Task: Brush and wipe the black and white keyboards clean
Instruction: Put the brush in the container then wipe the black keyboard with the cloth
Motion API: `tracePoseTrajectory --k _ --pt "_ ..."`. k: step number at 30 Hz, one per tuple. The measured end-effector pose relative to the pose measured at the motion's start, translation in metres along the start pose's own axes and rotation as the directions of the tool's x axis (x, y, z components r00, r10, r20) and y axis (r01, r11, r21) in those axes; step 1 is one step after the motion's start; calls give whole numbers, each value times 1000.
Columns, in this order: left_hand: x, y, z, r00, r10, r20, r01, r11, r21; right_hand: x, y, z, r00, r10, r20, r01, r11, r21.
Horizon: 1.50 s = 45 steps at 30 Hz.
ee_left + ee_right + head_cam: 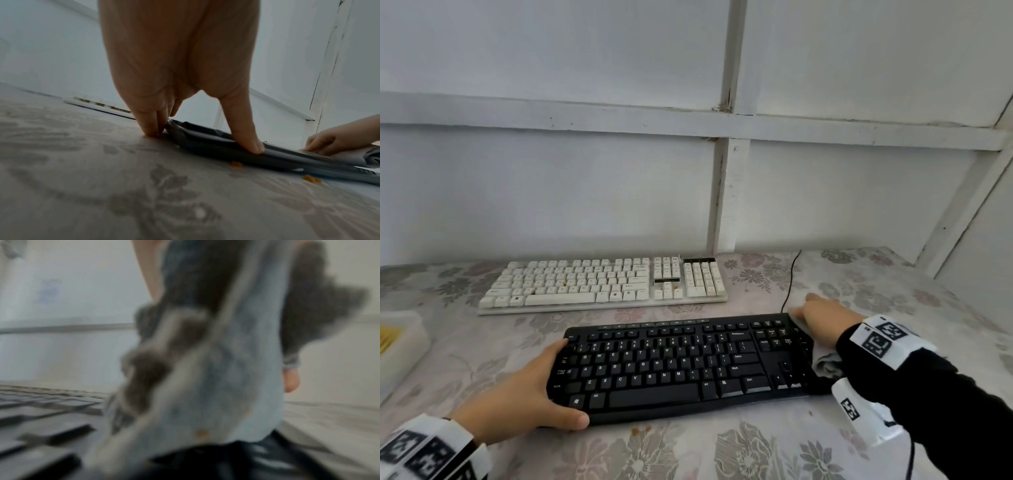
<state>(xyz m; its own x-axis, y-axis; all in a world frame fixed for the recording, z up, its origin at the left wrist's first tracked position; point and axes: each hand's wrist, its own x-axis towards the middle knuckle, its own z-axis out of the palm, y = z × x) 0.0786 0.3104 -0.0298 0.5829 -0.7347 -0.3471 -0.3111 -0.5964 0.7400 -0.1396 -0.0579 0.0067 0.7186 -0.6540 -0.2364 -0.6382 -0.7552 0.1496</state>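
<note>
The black keyboard lies near the front of the table. My left hand grips its left end, with the thumb on the front edge and the fingers at the far left corner. My right hand holds a grey cloth against the keyboard's far right corner. In the right wrist view the cloth is blurred, hangs bunched under the palm and hides most of the fingers. The white keyboard lies untouched behind, with brownish specks among its keys.
A floral tablecloth covers the table. Orange crumbs lie on it by the black keyboard's front edge. A black cable runs back to the white panelled wall. A white tray with yellow contents stands at the left edge.
</note>
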Motion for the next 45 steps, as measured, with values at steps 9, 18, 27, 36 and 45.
tracePoseTrajectory --k 9,18,27,36,45 --pt "-1 1 1 1000 -25 -3 25 999 21 5 -8 -12 997 -58 -57 63 994 85" --pt "-4 3 -1 999 -36 8 36 997 69 1 9 -12 990 128 63 -123 990 -72" --pt "-10 13 2 1000 -16 7 16 1000 4 -5 -125 -55 970 -226 -90 242 933 267" --pt "-9 8 -2 999 32 -33 -35 996 -86 -22 -300 -48 785 -620 18 614 781 117" --pt "-8 2 -2 996 74 -55 -79 993 -91 -34 -283 -38 813 -580 -48 580 815 -10"
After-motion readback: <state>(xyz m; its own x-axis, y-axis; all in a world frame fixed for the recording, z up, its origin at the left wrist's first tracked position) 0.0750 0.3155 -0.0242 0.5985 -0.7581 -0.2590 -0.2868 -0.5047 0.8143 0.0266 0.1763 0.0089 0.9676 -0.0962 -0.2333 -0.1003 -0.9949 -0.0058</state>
